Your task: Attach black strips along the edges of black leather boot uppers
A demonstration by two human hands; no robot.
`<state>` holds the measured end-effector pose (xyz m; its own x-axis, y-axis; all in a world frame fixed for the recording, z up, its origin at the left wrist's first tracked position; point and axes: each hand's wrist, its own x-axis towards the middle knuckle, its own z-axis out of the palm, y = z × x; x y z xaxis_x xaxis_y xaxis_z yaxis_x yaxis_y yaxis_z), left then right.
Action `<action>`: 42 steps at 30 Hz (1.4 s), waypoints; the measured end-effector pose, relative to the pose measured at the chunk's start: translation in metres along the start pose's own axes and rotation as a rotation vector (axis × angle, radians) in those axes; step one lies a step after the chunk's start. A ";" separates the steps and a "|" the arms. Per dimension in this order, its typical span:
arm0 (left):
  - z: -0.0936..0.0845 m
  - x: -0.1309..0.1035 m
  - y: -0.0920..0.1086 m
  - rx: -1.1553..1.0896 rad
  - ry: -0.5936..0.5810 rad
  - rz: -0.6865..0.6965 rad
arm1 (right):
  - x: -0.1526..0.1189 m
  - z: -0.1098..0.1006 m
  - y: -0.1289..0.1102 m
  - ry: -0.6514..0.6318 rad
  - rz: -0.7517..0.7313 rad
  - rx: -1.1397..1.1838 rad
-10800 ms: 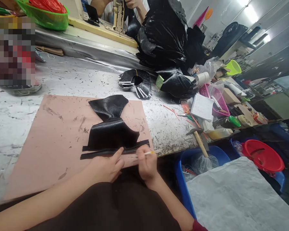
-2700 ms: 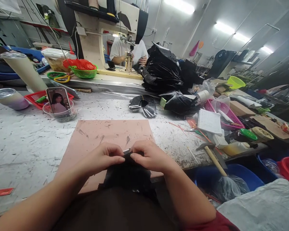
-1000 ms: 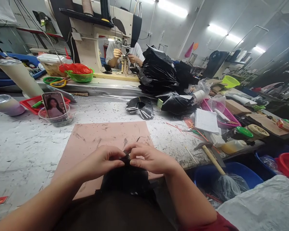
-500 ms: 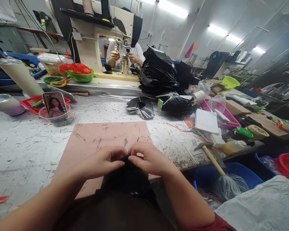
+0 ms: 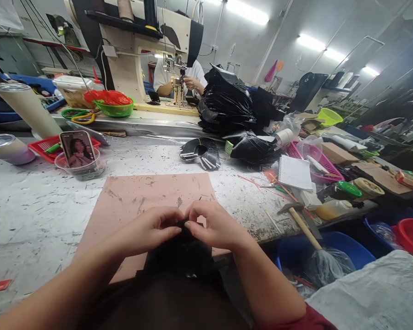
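Observation:
A black piece of material [image 5: 179, 252] lies at the near edge of a pink sheet [image 5: 158, 190], its lower part merging with dark clothing. My left hand [image 5: 158, 227] pinches its top edge between thumb and fingers. Right beside it, my right hand [image 5: 208, 224] grips the same edge, the two sets of fingertips nearly touching. A thin dark tip sticks up behind the right fingers, too small to make out. Beyond the sheet, a curved black piece with white stripes [image 5: 209, 158] rests on the table.
Behind stand a sewing machine [image 5: 122, 68], a stack of black pieces [image 5: 227, 101] and a person's hands [image 5: 192, 83]. At left are a phone [image 5: 78, 150] and tumblers [image 5: 8, 149]. A notebook [image 5: 295, 173] and a hammer [image 5: 304, 227] lie at right, above a blue tub [image 5: 333, 243].
Both my hands keep their grip, with the left fingertips shifted slightly right. Across the table, one of the other person's hands has dropped lower behind the machine.

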<state>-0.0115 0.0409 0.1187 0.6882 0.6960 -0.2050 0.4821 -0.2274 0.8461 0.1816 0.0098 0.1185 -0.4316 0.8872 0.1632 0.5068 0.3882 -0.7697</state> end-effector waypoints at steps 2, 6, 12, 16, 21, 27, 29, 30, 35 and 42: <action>0.000 0.001 0.002 -0.007 0.028 0.001 | -0.001 0.000 0.000 0.002 -0.002 -0.007; 0.001 0.003 0.005 0.013 0.068 -0.043 | -0.002 -0.003 0.002 -0.002 -0.026 0.034; -0.001 0.001 0.003 0.016 0.036 -0.035 | -0.002 -0.002 0.003 -0.005 0.055 0.053; -0.002 0.001 0.004 -0.054 -0.027 -0.041 | 0.000 0.000 0.003 0.013 0.088 0.040; 0.000 0.003 0.002 -0.165 0.032 -0.115 | -0.002 0.003 0.005 0.135 0.016 -0.023; 0.005 0.004 0.001 -0.295 0.188 -0.240 | -0.006 0.019 0.006 0.382 -0.306 -0.375; 0.005 0.004 0.001 -0.256 0.185 -0.204 | -0.007 0.021 0.004 0.310 -0.294 -0.334; 0.005 0.004 0.001 -0.235 0.182 -0.177 | -0.008 0.021 0.003 0.263 -0.252 -0.288; 0.005 0.005 -0.003 -0.175 0.191 -0.105 | -0.013 0.010 -0.007 0.015 -0.009 -0.042; 0.004 0.000 -0.003 -0.198 0.114 -0.053 | -0.009 0.012 -0.005 0.140 0.140 0.223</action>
<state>-0.0103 0.0391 0.1144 0.5939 0.7783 -0.2041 0.3918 -0.0583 0.9182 0.1743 -0.0032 0.1136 -0.2544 0.9600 0.1173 0.3708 0.2089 -0.9049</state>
